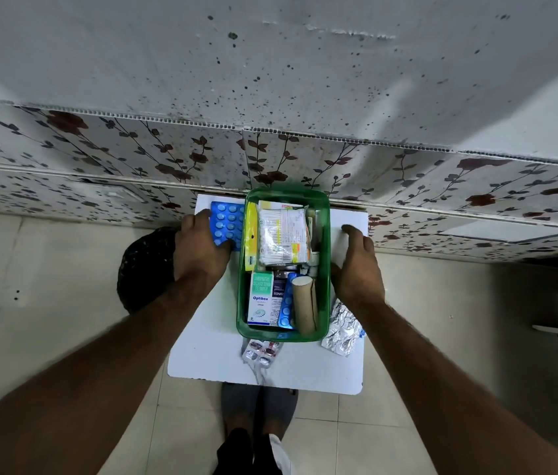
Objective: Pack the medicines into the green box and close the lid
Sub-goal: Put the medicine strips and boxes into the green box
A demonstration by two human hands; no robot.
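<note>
A green box [325, 269] sits open on a small white table [209, 344] by a flowery wall [99, 159]. The box is nearly full. Inside lie a bag of cotton buds [279, 234], a white and green carton [261, 299], a blue pill strip [286, 310] and a brown tube [303, 303]. The left hand [198, 250] rests on a blue pill sheet [228, 222] just left of the box, with fingers bent over it and the thumb on its near edge. The right hand [356, 265] lies against the right side of the box, fingers loose and holding nothing. A silver strip [342, 332] lies by the right wrist. A red pill strip [262, 349] lies in front of the box.
</note>
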